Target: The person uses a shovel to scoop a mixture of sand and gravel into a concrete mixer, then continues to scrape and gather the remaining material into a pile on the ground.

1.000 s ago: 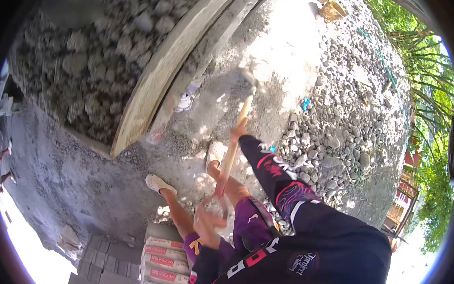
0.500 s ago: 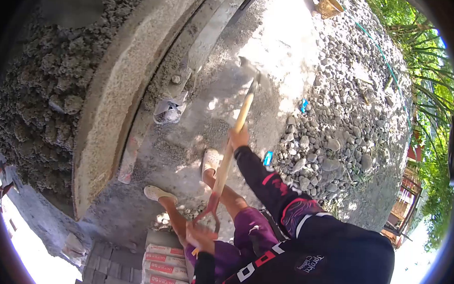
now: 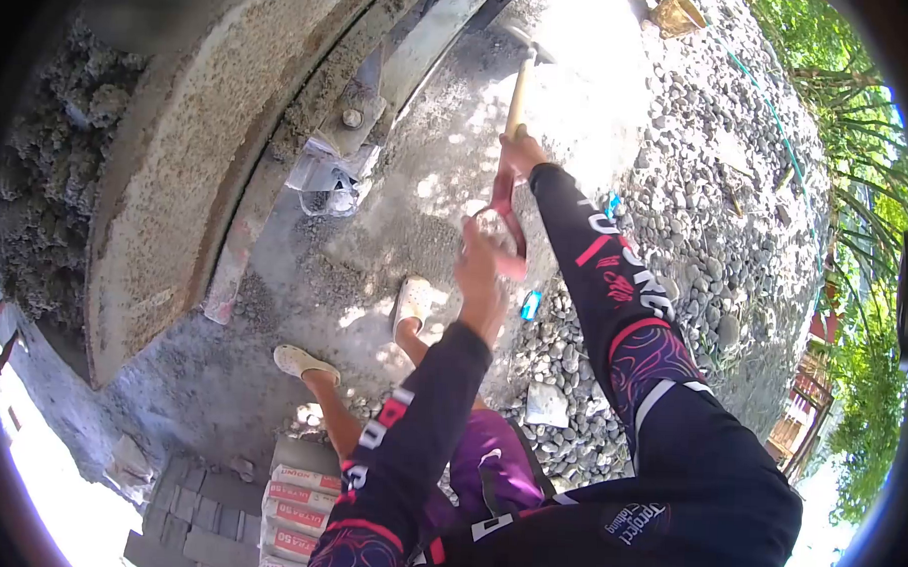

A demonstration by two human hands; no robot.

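Note:
A shovel with a pale wooden shaft (image 3: 521,91) and a red D-shaped handle (image 3: 503,190) stretches away from me over the grey ground. My right hand (image 3: 522,152) is wrapped around the lower shaft, just above the red part. At the handle's end, my left hand (image 3: 482,275) closes on the D-grip, one finger or thumb pointing up along it. The blade (image 3: 530,44) lies far out on the sunlit ground, seen thin and blurred, so its load cannot be made out.
Left of me runs a thick cement-crusted rim (image 3: 193,164) with dark rubble (image 3: 48,179) beyond. A gravel pile (image 3: 695,252) spreads on the right, a bucket (image 3: 676,15) behind it. Cement bags (image 3: 294,518) and grey blocks (image 3: 191,524) stand near my feet. A torn bag (image 3: 329,184) lies by the rim.
Both hands have pushed the shovel forward, away from my body. The D-handle has gone from beside my thigh to out past my feet, and my arms are stretched further.

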